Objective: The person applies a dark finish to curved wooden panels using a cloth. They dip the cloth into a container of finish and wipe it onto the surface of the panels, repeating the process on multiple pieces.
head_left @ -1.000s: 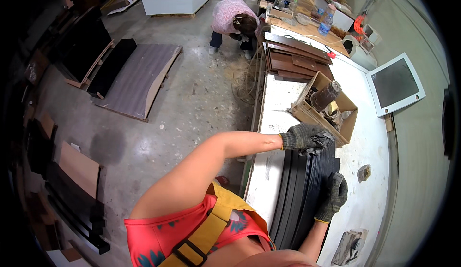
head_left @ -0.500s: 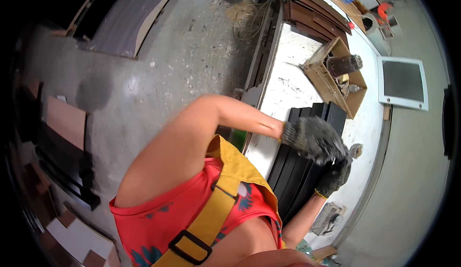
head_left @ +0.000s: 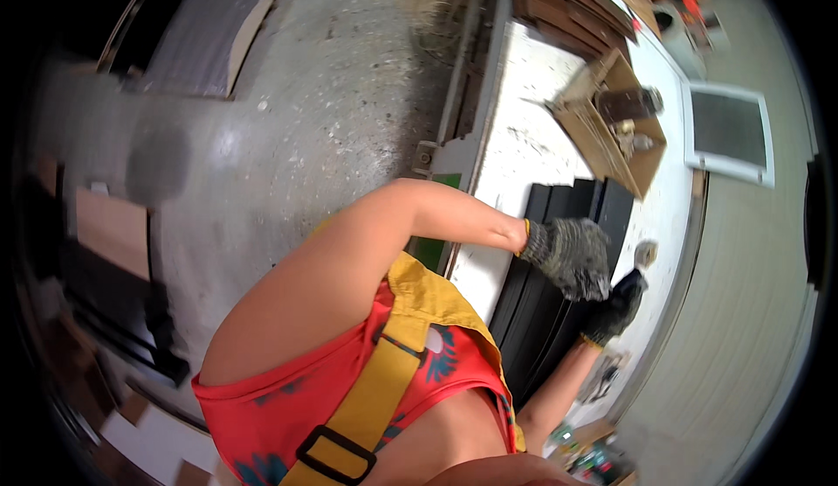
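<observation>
Several long black boards [head_left: 525,307] lie side by side on the white worktable [head_left: 524,75]. My left hand [head_left: 569,257], in a grey knit glove, is over the boards with its fingers curled down. Something greyish shows at its fingertips, too small to make out. Close by, my right hand [head_left: 614,310], in a darker glove, rests at the boards' right edge with its fingers drawn together. A dark bit shows at its fingertips, and its kind cannot be told. A small round tan object [head_left: 646,254] sits just beyond the right hand.
Past the boards stands an open wooden box [head_left: 642,180] with a dark brown jar [head_left: 630,103] and small items. Brown panels [head_left: 559,14] are stacked at the far end. A white-framed panel [head_left: 729,135] is at the right wall. Boards [head_left: 113,228] lie at the left.
My hands have moved a little apart; they met at the boards' edge before. The left hand has drawn back over the boards. The whole view has shifted slightly.
</observation>
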Motion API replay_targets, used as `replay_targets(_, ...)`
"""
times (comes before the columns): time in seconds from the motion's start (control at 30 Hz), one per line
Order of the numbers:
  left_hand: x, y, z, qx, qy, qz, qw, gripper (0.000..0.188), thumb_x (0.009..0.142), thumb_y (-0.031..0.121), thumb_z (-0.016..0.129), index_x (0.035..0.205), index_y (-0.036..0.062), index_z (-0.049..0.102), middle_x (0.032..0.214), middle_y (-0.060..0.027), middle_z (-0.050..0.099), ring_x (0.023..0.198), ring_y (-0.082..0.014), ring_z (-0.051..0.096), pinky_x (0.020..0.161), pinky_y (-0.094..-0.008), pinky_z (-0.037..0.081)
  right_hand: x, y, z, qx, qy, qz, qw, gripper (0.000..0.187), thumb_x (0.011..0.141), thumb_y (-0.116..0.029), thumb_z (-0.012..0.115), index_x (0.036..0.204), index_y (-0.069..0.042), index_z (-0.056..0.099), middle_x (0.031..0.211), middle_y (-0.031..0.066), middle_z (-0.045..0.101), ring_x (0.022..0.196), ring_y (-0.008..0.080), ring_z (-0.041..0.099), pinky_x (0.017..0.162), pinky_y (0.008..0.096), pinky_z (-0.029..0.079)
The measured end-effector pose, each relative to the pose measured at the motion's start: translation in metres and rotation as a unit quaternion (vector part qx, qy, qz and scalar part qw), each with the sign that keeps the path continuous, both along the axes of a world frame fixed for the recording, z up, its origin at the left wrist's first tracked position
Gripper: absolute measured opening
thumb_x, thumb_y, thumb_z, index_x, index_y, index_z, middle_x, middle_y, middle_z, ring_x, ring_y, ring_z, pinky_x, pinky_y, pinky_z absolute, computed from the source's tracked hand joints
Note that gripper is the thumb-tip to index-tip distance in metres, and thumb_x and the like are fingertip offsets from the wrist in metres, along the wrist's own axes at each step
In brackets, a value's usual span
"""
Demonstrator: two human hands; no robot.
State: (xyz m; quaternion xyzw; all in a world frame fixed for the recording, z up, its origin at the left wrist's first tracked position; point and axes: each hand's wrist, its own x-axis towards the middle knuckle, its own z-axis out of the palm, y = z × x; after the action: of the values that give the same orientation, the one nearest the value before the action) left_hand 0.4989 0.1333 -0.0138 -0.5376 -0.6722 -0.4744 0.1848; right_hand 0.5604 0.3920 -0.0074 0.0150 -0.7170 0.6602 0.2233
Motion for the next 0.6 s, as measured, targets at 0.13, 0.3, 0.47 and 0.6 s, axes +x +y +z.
replay_targets(0.13,-0.007,-0.002,0.005,0.02,-0.031,-0.06,0.998,0.044,0.084,0.042,0.065,0.121,0.0176,0.063,0.115,-0.0055,0.065,0.109,-0.0256,0.059,0.103,-0.042,0.039,0.002,-0.015,0.013,0.317,0.043,-0.094,0.943,0.03,0.096,-0.008,0.052,0.123,0.003,0.059,0.122,0.0142,0.063,0.113,0.0231,0.059,0.098,0.0359,0.047)
replay_targets(0.3,-0.008,0.004,0.005,-0.016,0.012,-0.066,0.998,0.04,0.086,0.045,0.062,0.122,0.0269,0.064,0.115,0.0001,0.066,0.108,-0.0178,0.06,0.104,-0.0392,0.038,-0.017,-0.045,0.043,-0.034,-0.084,-0.094,0.991,0.036,0.092,-0.023,0.063,0.116,0.003,0.062,0.11,0.01,0.067,0.092,0.0158,0.065,0.078,0.0287,0.053)
replay_targets(0.47,-0.007,0.005,0.008,-0.052,-0.014,-0.109,0.993,0.044,0.085,0.04,0.064,0.125,0.0237,0.062,0.117,0.0003,0.065,0.11,-0.0199,0.059,0.105,-0.0422,0.038,-0.067,-0.062,0.09,0.364,-0.118,-0.131,0.915,0.048,0.08,-0.049,0.072,0.108,-0.011,0.069,0.097,0.013,0.068,0.084,0.025,0.068,0.071,0.0356,0.055)
replay_targets(0.6,-0.01,0.001,0.009,-0.036,-0.021,-0.127,0.991,0.044,0.084,0.036,0.067,0.124,0.0197,0.063,0.117,-0.0011,0.065,0.11,-0.0226,0.058,0.104,-0.0438,0.039,-0.118,-0.06,0.072,0.481,-0.132,-0.162,0.851,0.057,0.083,-0.056,0.064,0.108,-0.006,0.07,0.09,0.0119,0.072,0.083,0.0221,0.069,0.078,0.0342,0.052)
